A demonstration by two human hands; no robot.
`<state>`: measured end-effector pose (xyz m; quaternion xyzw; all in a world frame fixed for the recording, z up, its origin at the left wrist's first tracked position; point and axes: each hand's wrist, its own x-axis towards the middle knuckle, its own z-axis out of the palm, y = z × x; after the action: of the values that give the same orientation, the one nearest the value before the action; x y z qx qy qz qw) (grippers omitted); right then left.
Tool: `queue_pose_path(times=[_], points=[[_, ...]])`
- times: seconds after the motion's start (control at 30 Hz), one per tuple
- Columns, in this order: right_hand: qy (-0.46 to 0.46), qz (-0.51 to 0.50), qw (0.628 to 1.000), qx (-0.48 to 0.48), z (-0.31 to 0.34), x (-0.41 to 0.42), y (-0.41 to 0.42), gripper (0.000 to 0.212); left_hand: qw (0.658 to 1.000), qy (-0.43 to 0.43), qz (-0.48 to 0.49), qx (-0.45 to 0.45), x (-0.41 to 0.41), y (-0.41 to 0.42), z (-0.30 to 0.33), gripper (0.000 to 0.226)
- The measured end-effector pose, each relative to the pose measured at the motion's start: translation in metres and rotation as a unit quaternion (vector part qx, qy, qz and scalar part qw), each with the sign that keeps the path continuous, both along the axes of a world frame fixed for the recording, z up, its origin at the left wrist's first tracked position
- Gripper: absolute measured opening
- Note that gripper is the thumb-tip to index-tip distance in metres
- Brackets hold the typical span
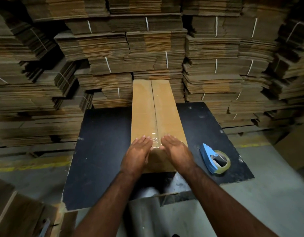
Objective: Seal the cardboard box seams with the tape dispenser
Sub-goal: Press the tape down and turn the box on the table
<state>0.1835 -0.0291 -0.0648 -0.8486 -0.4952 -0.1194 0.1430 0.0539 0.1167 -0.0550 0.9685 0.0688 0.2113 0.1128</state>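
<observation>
A long brown cardboard box [166, 110] lies lengthwise on the black tabletop [103, 142], its centre seam covered by clear tape that wrinkles at the near end. My left hand [137, 153] rests flat on the box's near left corner, fingers together. On the near right side of the box top my right hand [177, 151] lies flat. Both hands flank the taped seam and hold nothing. The blue tape dispenser [210, 157] with its clear tape roll [223, 164] lies on the table to the right of the box, untouched.
Tall stacks of bundled flat cardboard [147, 48] wall in the far side and both flanks. The table's near edge has a cut-out [165, 187]. More cardboard pieces [14, 214] lie at the lower left on the grey floor.
</observation>
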Motion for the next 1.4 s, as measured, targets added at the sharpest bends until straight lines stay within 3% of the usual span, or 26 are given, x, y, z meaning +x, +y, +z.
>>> queue_pose_path(times=[0.1,0.17,0.23,0.3,0.37,0.43,0.53,0.63,0.7,0.8,0.93,1.0,1.2,1.3,1.4], points=[[-0.005,0.038,0.999,0.003,-0.002,-0.005,-0.007,0.06,0.999,0.028,-0.018,0.021,-0.004,0.0,-0.004,0.083],[0.005,0.051,0.999,-0.005,-0.001,-0.005,-0.013,0.073,0.999,0.042,-0.026,0.011,-0.008,0.004,-0.007,0.089],[0.006,0.066,0.998,-0.007,0.004,-0.003,-0.019,0.066,0.998,0.046,-0.032,-0.007,-0.008,0.004,-0.005,0.078],[0.018,0.055,0.998,0.022,0.01,0.001,-0.019,0.044,0.999,0.026,-0.016,-0.012,-0.002,0.001,-0.002,0.046],[0.023,0.028,0.999,0.011,0.012,0.005,-0.016,0.063,1.0,0.022,0.013,-0.018,0.008,-0.007,0.001,0.043],[0.003,0.035,0.999,0.005,0.005,0.01,-0.016,0.06,1.0,0.013,0.025,0.009,0.015,-0.01,0.0,0.038],[-0.02,0.059,0.998,0.027,-0.012,0.018,-0.021,0.04,0.999,0.032,-0.006,0.031,0.015,-0.007,-0.004,0.074],[-0.031,0.101,0.994,0.023,-0.013,0.024,-0.026,0.051,0.997,0.048,-0.041,0.046,0.009,-0.002,-0.006,0.087],[-0.04,0.116,0.992,-0.005,-0.005,0.023,-0.03,0.053,0.996,0.069,-0.046,0.042,0.007,-0.002,-0.003,0.083],[-0.005,0.083,0.997,0.003,0.004,0.024,-0.035,0.055,0.999,0.05,-0.018,-0.004,0.011,-0.012,-0.001,0.049],[-0.016,0.052,0.998,0.02,0.0,0.025,-0.032,0.058,0.999,0.031,0.022,-0.02,0.029,-0.029,0.002,0.041],[-0.023,0.08,0.996,0.041,-0.007,0.029,-0.036,0.043,1.0,0.023,0.015,0.004,0.033,-0.032,-0.005,0.044],[-0.003,0.154,0.987,0.035,0.003,0.036,-0.052,0.053,0.996,0.067,-0.057,0.015,0.026,-0.021,-0.003,0.076],[0.016,0.11,0.992,0.061,0.008,0.042,-0.06,0.044,0.997,0.076,-0.023,0.005,0.029,-0.027,0.004,0.051],[0.008,0.097,0.994,0.042,0.0,0.052,-0.054,0.045,0.995,0.085,0.044,0.008,0.043,-0.045,0.004,0.063]])
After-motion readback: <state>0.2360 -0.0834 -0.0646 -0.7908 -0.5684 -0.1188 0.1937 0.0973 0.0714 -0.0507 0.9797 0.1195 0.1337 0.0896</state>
